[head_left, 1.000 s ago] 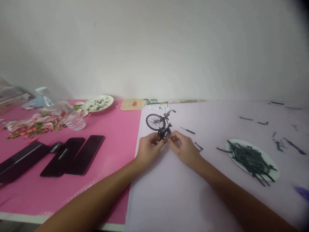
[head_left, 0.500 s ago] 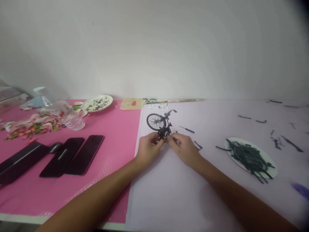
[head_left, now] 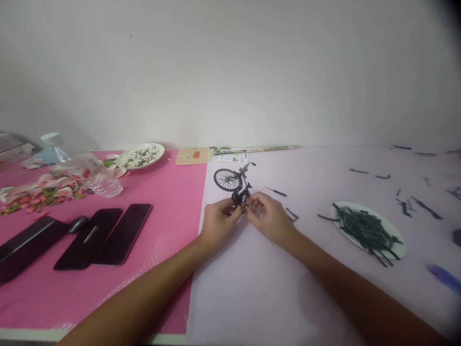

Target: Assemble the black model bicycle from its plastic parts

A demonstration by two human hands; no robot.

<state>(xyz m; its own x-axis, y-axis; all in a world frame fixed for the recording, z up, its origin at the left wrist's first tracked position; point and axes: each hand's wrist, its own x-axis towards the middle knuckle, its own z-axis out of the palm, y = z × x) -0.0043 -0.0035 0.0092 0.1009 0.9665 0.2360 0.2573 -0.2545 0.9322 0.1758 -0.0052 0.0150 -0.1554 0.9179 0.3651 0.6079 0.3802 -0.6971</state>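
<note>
Hands [head_left: 219, 222] [head_left: 271, 217] pinching a black model bicycle [head_left: 240, 181] — printed sheet [head_left: 234, 157] beyond it, lettering too small to read

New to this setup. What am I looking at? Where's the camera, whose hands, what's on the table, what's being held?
No machine here: these are a person's own bare hands, seen from a camera worn on their head, looking forward and down.

The left hand holds a small dark model bicycle by its near end. The right hand has its fingertips at that same end; whether they grip a separate part is too small to tell.

On the pale surface to the right are a thin screwdriver, loose dark parts and a white plate heaped with more. On the pink surface to the left are two phone-like slabs, a clear bottle and scattered petals.
</note>
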